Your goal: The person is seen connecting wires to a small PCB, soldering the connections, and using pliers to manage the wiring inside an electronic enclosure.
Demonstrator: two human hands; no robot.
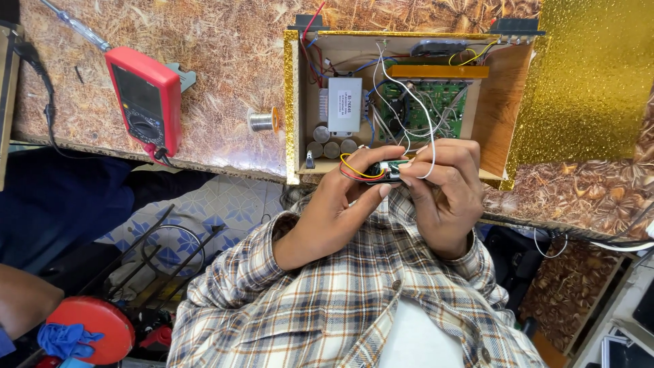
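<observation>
A desk [218,129] covered in a brown straw-patterned sheet carries an open wooden box [507,102] with gold glitter edging. Just in front of the box, the left hand [334,204] and right hand [446,194] both pinch a small black module [383,172] trailing red, yellow and white wires. Inside the box sit a grey transformer [344,103] with a white label and a green circuit board [436,102]. Left of the box lie a solder spool [262,120] and a red multimeter [145,97].

glossy red plastic multimeter [145,99], glittery gold-trimmed wooden box [507,102], shiny solder spool [262,120]
</observation>
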